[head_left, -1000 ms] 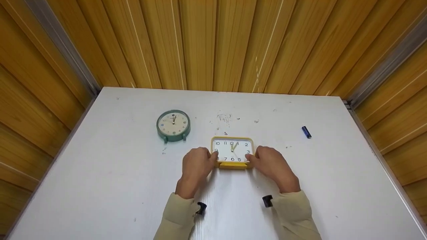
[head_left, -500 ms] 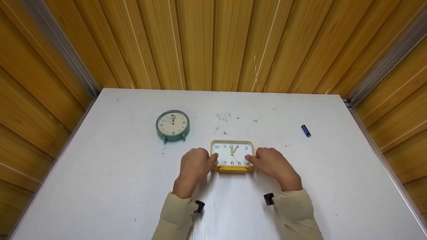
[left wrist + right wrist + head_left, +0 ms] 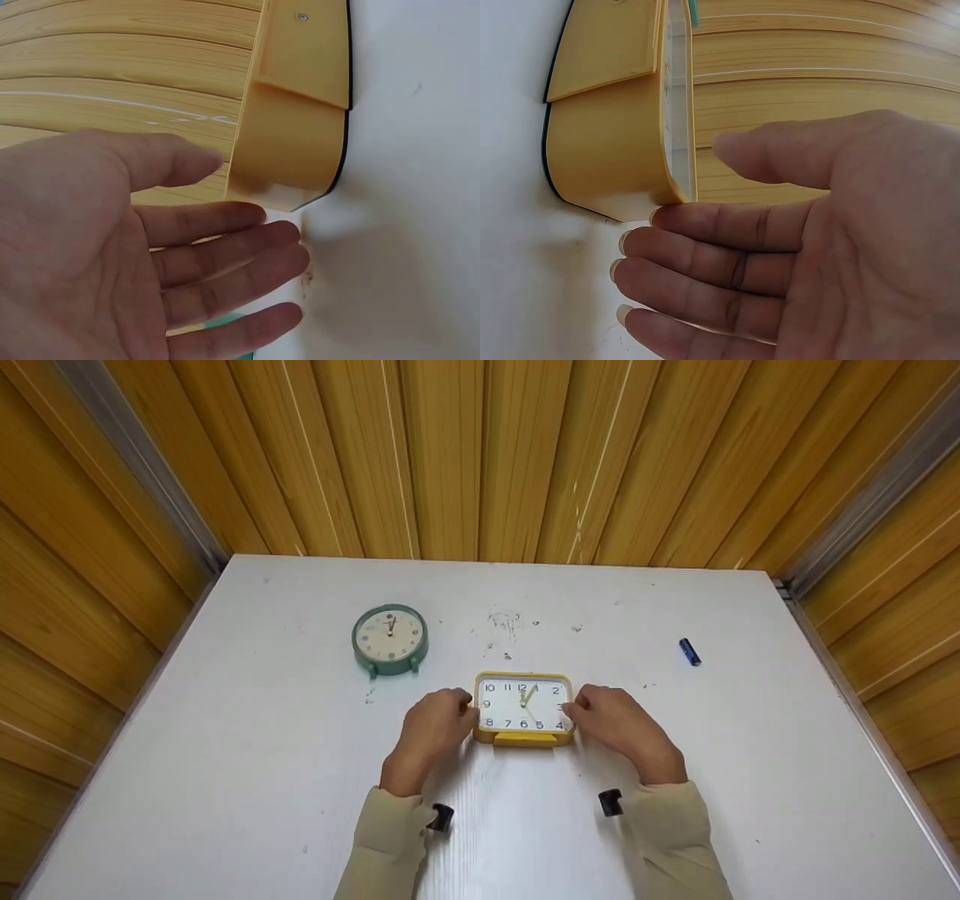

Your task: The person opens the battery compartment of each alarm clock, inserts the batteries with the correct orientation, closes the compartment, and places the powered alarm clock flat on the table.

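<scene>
A yellow rectangular alarm clock [image 3: 517, 712] lies face up on the white table, its white dial toward the head camera. My left hand [image 3: 435, 724] is beside the clock's left edge. In the left wrist view its fingers [image 3: 225, 251] are straight and the thumb stands apart from them, near the yellow casing [image 3: 289, 142]. At the opposite edge is my right hand [image 3: 619, 727], its fingers [image 3: 697, 259] extended and the index finger close to the casing's corner. Whether either hand still touches the clock cannot be told for certain. The clock's back is hidden.
A round green alarm clock [image 3: 390, 637] lies face up behind and left of the yellow one. One blue battery [image 3: 690, 652] is at the right of the white table [image 3: 225, 750]. Wood-patterned panels [image 3: 480, 457] rise behind and at both sides.
Both hands drew the yellow clock slightly toward me, thumbs over its face. Now the thumbs have come off the dial and the hands have spread slightly outward, loosening their grip.
</scene>
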Available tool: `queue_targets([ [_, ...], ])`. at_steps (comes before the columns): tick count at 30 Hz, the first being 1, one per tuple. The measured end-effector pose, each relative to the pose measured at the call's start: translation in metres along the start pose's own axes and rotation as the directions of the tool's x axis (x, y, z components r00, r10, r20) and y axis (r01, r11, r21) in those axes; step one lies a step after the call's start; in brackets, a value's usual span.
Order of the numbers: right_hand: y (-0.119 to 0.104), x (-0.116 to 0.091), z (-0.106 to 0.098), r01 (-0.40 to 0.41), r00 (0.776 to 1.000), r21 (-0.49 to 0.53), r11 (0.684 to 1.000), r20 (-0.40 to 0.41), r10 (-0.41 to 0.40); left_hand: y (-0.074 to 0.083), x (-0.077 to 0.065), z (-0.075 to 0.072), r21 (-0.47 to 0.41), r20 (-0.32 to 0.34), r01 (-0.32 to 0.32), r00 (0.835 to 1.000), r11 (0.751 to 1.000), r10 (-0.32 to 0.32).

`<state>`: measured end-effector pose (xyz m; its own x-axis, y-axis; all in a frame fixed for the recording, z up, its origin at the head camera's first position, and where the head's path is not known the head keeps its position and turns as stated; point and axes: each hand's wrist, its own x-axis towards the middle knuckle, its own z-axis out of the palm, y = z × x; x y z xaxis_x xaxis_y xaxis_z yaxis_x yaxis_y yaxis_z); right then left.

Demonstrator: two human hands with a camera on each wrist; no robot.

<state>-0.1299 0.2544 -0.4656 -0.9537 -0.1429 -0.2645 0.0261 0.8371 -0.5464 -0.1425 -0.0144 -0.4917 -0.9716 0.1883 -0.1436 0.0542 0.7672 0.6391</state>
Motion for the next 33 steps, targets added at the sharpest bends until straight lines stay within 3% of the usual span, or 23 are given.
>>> queue_targets([
  [6, 0.001, 0.002, 0.001, -0.018, 1.0, 0.017, 1.0, 0.005, 0.018, -0.005, 0.001, 0.0, -0.056, 0.024, 0.022, 1.0, 0.998, -0.021],
  [22, 0.003, 0.004, 0.005, -0.02, 1.0, -0.013, 1.0, 0.001, 0.02, -0.012, 0.004, -0.001, -0.108, 0.111, -0.076, 0.99, 0.991, 0.088],
  [33, 0.0, 0.008, 0.01, -0.024, 0.999, -0.068, 0.997, -0.031, 0.022, -0.012, 0.005, -0.002, -0.173, 0.118, -0.031, 0.992, 0.984, 0.052],
])
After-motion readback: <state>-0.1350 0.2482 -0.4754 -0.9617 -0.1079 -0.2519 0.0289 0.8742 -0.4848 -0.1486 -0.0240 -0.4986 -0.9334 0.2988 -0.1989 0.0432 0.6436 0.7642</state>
